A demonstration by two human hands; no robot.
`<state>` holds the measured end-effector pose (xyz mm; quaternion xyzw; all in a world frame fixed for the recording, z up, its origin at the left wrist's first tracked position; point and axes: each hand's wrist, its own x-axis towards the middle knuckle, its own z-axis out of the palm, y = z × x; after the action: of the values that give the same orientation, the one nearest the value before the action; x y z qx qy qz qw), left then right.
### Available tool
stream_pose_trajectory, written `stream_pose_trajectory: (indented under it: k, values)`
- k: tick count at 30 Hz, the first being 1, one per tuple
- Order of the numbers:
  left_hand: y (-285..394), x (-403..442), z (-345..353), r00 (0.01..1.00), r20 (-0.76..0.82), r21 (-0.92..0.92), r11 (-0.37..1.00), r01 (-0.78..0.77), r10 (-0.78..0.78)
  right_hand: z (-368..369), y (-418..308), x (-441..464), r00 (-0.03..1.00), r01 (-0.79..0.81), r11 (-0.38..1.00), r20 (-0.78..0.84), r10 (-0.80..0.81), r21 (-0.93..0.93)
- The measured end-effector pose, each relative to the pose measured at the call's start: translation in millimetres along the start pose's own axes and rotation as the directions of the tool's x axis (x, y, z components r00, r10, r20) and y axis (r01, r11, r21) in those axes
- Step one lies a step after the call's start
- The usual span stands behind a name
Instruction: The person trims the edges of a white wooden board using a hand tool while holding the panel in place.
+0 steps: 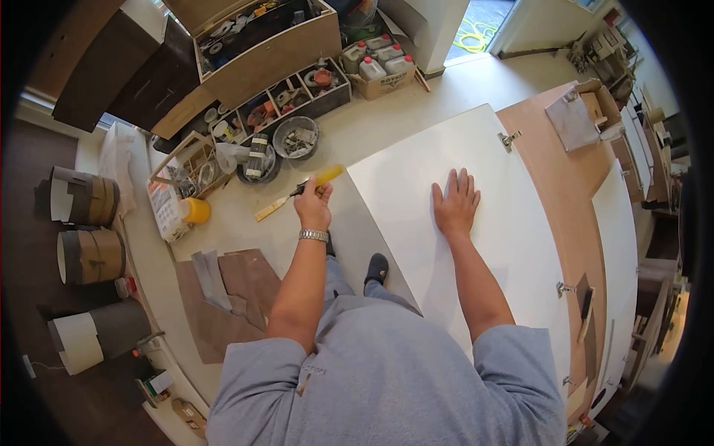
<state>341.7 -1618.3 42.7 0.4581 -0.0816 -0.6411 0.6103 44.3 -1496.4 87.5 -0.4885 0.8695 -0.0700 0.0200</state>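
My left hand [315, 209], with a metal-band watch at the wrist, is closed around a slim tool above the floor. This tool [330, 175] has a yellow end on one side of my fingers, and a dark section and a pale flat strip on the other; its exact kind is unclear. Lying flat with fingers spread, my right hand [455, 208] rests palm down on a large white panel [401, 171]. Metal hinges [509, 141] are fixed along the panel's far right edge.
Left of me, brown sheets [223, 297] lie on the floor. Beyond stand a bucket of scraps [296, 139], a yellow container [195, 211], a divided tool box [290, 100] and a carton of jugs [383, 85]. A wooden board [547, 119] extends right of the panel.
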Motion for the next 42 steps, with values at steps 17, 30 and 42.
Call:
stream_pose_trajectory:
  k: [17,30,42]
  values:
    - [-18.7,-1.4,6.7,0.998,-0.002,-0.073,0.995,0.066,-0.066,1.8,-1.9,-0.3,1.000,0.011,1.000,-0.007,-0.011,-0.021]
    - [-24.0,4.7,-1.8,0.999,-0.037,-0.124,0.992,0.030,-0.035,2.0,-0.9,-1.2,0.999,0.022,1.000,-0.029,-0.022,-0.017]
    - [-9.8,-5.6,7.5,0.999,0.038,-0.028,0.999,-0.014,0.015,0.4,-3.8,-1.8,1.000,0.002,1.000,-0.012,-0.002,-0.019]
